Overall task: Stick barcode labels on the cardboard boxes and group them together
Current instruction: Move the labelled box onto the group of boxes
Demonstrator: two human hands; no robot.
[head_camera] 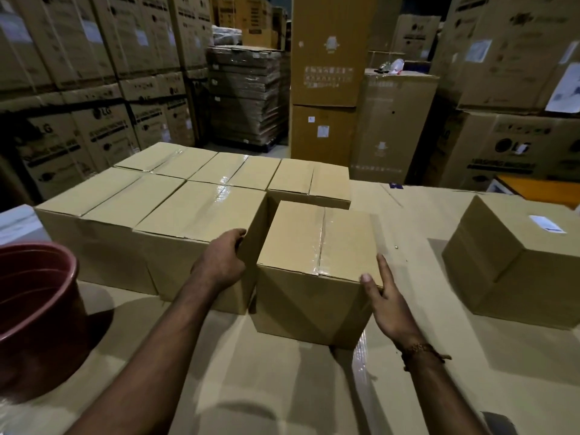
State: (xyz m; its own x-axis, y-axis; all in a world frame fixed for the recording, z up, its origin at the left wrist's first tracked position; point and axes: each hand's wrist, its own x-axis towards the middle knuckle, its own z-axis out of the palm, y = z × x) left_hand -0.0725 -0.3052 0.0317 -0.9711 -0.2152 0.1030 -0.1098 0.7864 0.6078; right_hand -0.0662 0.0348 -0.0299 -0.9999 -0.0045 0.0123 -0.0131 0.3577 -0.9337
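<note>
A small taped cardboard box [317, 243] stands in front of me on the cardboard-covered work surface [282, 381]. My left hand [221, 259] is curled around its upper left edge, in the gap beside the grouped boxes. My right hand [384, 296] lies flat against its right side, thumb on the top front corner. A group of several similar taped boxes [175, 196] sits in two rows just left and behind it. A separate box [518, 255] with a white barcode label [547, 223] on top stands at the right.
A dark red plastic bucket [37, 312] stands at the near left. Tall stacks of printed appliance cartons [94, 89] wall in the area on the left, back and right. An orange surface [543, 186] shows at the far right.
</note>
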